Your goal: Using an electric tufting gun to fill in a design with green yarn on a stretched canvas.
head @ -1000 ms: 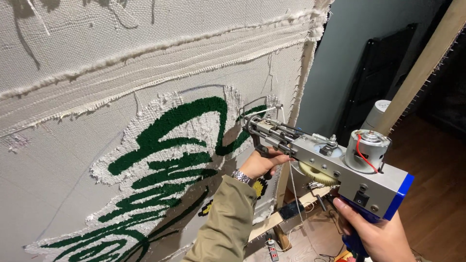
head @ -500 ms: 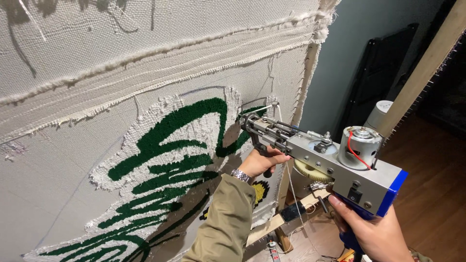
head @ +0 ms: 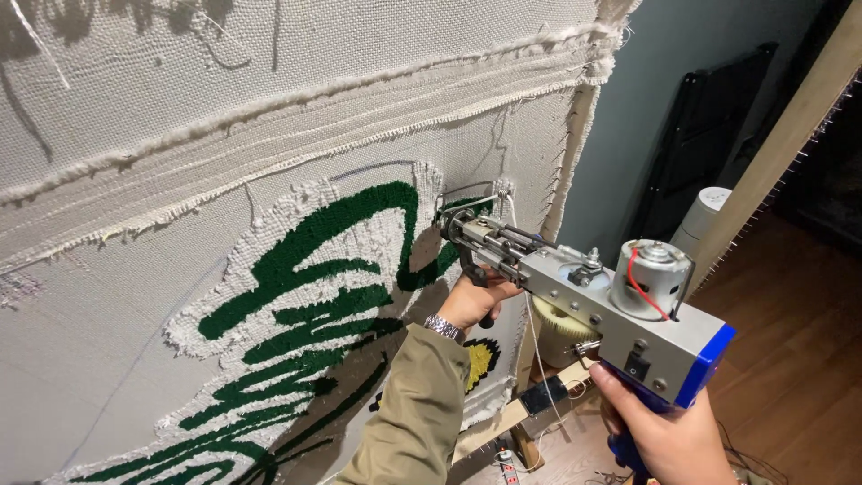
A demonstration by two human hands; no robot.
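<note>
A stretched off-white woven backing cloth (head: 180, 81) fills the left and centre of the frame, with a frayed seam running from the left edge up toward the upper right. In its lower half sits a tufted patch of white and dark green yarn (head: 305, 296), the green forming curved bands. At lower centre, the left hand (head: 476, 301), on an olive sleeve with a metal wristwatch (head: 444, 328), is closed around the black front handle of a grey metal tufting gun with a blue rear cap (head: 611, 314). The gun's needle tip touches the cloth at the right end of the green area, just right of centre. At the lower right, the right hand (head: 669, 436) is wrapped tightly around the gun's blue rear grip. A pale wooden frame (head: 503, 422) shows below the gun. Right of the cloth, a grey-blue wall (head: 664, 90) rises, a dark folded stand (head: 709, 126) leans against it, and brown wooden floor (head: 799, 359) fills the lower right.
</note>
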